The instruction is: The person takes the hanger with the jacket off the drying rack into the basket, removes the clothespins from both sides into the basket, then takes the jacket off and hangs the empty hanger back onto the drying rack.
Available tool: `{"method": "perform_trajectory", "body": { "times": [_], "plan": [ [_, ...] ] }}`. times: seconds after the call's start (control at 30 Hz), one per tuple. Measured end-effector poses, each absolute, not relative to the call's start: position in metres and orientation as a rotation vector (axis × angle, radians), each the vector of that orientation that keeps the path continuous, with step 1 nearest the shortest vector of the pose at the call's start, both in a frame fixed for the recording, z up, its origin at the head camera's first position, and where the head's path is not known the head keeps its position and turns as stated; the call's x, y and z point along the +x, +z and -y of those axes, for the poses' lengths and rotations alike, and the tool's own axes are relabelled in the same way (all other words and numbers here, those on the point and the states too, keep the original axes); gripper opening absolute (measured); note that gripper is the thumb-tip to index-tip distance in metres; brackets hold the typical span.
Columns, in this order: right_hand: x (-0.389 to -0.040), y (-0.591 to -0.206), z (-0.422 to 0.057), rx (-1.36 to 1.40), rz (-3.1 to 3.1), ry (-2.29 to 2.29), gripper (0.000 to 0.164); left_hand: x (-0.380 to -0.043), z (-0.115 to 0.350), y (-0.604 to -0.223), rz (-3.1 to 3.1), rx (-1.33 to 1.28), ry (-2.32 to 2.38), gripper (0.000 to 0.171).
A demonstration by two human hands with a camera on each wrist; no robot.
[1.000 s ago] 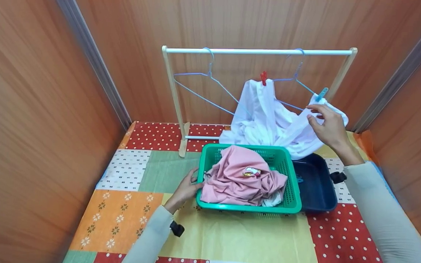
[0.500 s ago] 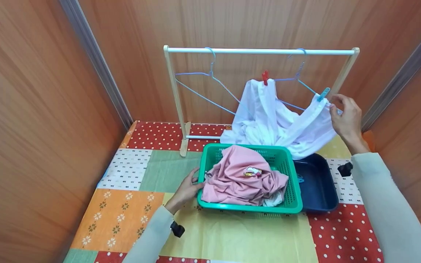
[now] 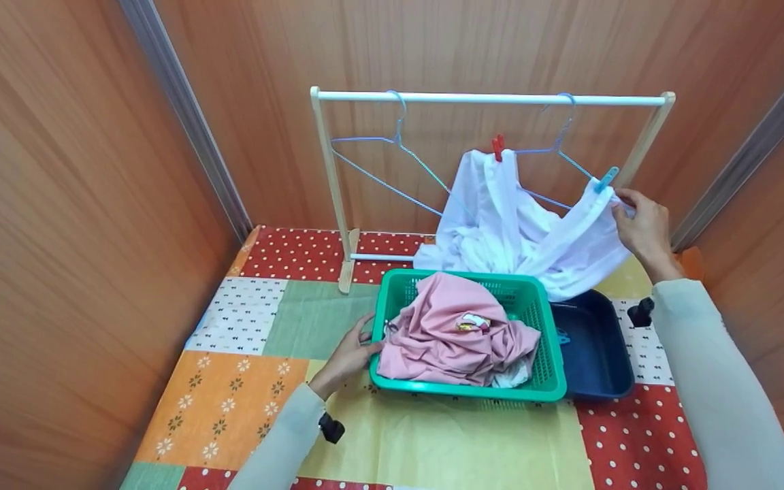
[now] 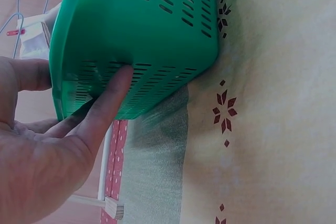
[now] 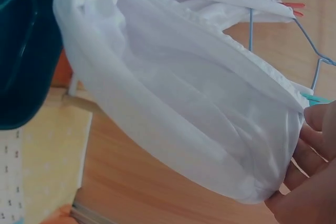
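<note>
My left hand holds the left rim of a green plastic basket, its thumb over the rim and its fingers against the slotted outer wall. In the basket lies a crumpled pink garment with a small cartoon print. A white garment hangs from the right wire hanger, held by a red clothespin and a blue clothespin. Just right of the blue clothespin, my right hand pinches the garment's upper edge between thumb and fingers; its fingers partly hide behind the fabric.
A second wire hanger hangs at the left of the white rack bar. Behind the basket's right side sits a dark blue tray with a blue clothespin inside. Wooden panels enclose the patchwork-covered table at back and sides.
My right hand has moved right along the white garment, from in front of the fabric to its outer edge, and the right part now hangs straighter. The left hand stays on the basket.
</note>
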State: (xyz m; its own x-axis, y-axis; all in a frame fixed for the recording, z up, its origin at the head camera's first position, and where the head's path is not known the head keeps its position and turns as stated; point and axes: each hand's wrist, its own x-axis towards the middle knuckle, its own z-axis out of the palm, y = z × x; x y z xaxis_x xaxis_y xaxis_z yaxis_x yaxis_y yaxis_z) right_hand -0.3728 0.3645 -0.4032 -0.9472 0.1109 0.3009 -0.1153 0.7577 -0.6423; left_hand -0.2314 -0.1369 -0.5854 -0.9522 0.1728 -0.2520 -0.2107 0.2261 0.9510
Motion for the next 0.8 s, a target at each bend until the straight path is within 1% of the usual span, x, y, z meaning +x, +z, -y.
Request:
{"method": "perform_trajectory", "body": {
  "times": [0.17, 0.37, 0.57, 0.8],
  "plan": [
    [-0.3729, -0.4003, -0.3655, -0.018, 2.722, 0.946, 0.055, -0.2306, 0.1372, -0.5849, -2.217, -0.013, 1.778, 0.065],
    [-0.3745, -0.4009, -0.3671, 0.037, 2.739, 0.918, 0.051, -0.2305, 0.1365, -0.5857, -2.199, 0.012, 1.81, 0.067],
    [-0.3735, -0.4039, -0.3661, 0.053, 2.777, 0.968, 0.054, -0.2303, 0.1371, -0.5854, -2.206, 0.012, 1.797, 0.066],
    [-0.3732, -0.4068, -0.36, -0.029, 2.752, 1.038, 0.051, -0.2296, 0.1361, -0.5833, -2.202, -0.008, 1.789, 0.067]
  ]
}}
